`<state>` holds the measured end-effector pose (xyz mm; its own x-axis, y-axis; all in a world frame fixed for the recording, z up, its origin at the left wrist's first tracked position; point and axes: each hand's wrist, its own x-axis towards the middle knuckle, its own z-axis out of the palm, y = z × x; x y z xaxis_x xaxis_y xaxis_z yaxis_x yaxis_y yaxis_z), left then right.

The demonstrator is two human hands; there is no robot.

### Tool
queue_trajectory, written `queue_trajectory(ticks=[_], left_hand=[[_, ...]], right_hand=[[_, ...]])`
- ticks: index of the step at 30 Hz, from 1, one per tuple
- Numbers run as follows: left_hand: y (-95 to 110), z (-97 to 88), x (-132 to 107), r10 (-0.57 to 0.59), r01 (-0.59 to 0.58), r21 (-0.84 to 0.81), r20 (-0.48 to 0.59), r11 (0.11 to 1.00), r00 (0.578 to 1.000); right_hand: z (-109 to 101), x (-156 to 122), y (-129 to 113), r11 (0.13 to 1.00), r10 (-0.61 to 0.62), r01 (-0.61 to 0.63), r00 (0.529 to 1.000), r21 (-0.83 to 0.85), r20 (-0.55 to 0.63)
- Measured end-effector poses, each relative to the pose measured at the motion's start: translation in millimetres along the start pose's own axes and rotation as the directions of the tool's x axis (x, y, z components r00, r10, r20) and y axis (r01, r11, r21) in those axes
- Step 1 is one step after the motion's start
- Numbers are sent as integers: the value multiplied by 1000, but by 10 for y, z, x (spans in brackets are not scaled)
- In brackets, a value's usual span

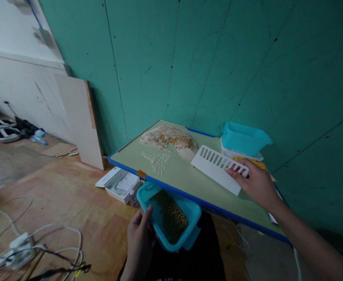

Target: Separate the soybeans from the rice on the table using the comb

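Note:
My left hand grips a turquoise plastic box just below the table's front edge; yellowish beans lie inside it. My right hand is closed on the right end of a white slotted plastic scraper, which rests flat on the green tabletop. To the left of the scraper a heap of mixed rice and beans is spread on the table, with a smaller patch of rice in front of it.
The green table has a blue rim and stands against a teal wall. A second turquoise box sits at its back right on a white lid. A white case lies on the wooden floor, cables and a power strip at left.

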<state>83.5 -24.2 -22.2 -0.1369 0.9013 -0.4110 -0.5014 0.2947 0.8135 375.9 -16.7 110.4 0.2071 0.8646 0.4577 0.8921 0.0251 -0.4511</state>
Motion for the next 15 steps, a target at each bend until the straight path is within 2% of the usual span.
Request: queue_trajectory(ticks=[4,9,15], left_hand=[[-27,-21,32,-5,5,-11,-4,1000,1000],[-49,-38,60,-20,20,-23,2,1000,1000],[-4,9,-7,-4,3,-31,-35,1000,999]], right_hand=[[-5,-17,-6,1000,-2,2,1000,6,11],[-54,-42,69,999,-21,19,998,-35,-65],[-44,-90,54,997,-5,3,1000,-74,-27]])
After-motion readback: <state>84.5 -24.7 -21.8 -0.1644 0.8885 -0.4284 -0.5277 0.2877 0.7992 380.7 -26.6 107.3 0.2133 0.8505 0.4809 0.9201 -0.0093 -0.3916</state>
